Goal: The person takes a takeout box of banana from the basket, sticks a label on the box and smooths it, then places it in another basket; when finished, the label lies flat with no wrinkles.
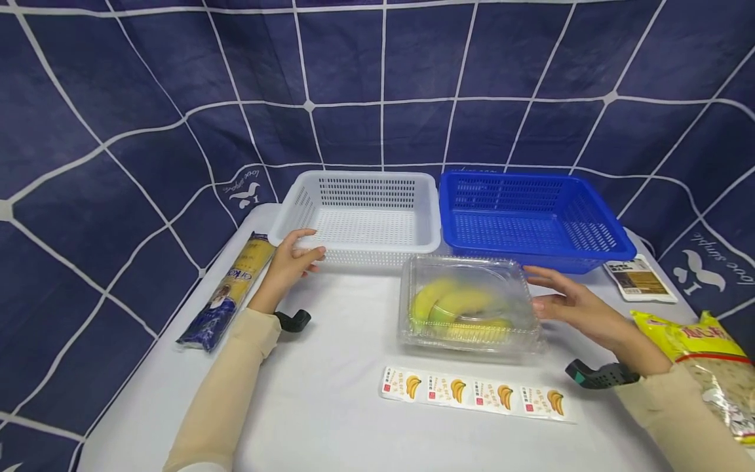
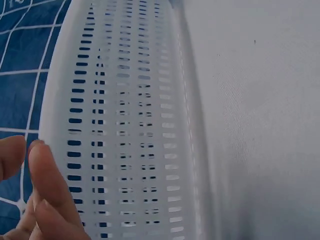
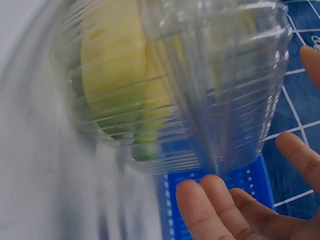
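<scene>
In the head view, a clear plastic clamshell box (image 1: 472,321) with yellow-green bananas (image 1: 457,305) inside stands mid-table, its lid down. My right hand (image 1: 580,311) is at the box's right side, fingers spread; the right wrist view shows these fingers (image 3: 215,207) straight, close to the clear wall. Whether they touch it I cannot tell. On the left, my left hand (image 1: 289,265) is at the front left corner of a white perforated basket (image 1: 377,249). Thumb and fingers stand apart near its rim in the left wrist view. Inside, the basket holds nothing.
A blue basket (image 1: 537,252) stands right of the white one. A pasta packet (image 1: 230,288) lies far left. In front of the box is a strip of banana stickers (image 1: 478,396). At right are a white-and-brown pouch (image 1: 639,278) and a yellow bag (image 1: 716,367).
</scene>
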A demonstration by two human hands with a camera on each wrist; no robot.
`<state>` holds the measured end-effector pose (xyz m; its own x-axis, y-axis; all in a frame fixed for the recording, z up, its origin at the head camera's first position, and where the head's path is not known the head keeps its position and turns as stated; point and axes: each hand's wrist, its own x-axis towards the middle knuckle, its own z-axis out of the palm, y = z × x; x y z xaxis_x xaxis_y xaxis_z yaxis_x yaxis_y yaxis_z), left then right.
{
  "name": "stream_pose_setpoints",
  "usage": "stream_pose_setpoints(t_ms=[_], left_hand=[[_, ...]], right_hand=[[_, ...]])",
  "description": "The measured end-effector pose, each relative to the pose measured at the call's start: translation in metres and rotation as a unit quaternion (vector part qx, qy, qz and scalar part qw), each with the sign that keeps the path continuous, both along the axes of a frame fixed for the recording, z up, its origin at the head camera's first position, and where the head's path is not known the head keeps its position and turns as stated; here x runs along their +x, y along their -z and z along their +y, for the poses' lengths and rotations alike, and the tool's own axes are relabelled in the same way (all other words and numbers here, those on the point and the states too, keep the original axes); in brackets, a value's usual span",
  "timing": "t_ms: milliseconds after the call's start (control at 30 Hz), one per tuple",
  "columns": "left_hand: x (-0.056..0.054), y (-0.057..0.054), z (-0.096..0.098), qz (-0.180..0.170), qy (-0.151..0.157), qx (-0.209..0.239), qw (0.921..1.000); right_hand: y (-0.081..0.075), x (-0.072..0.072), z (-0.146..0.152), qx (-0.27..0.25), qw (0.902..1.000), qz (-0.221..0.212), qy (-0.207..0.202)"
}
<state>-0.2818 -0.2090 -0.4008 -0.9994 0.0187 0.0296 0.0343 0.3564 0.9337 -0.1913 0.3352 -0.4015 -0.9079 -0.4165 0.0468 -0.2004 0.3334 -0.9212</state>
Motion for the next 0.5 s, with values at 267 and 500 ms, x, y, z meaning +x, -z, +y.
stream_pose_setpoints(t_ms=[267, 500], left_hand=[[0.022, -0.012, 0.008, 0.024, 0.033, -0.061, 0.9973], [0.047, -0.012, 0.028, -0.008, 0.220, -0.099, 0.9705]], right_hand=[[-0.008, 0.013, -0.012, 0.016, 0.9850, 0.160, 0.061], [-0.021, 0.022, -0.039, -0.002, 0.9609, 0.261, 0.091]])
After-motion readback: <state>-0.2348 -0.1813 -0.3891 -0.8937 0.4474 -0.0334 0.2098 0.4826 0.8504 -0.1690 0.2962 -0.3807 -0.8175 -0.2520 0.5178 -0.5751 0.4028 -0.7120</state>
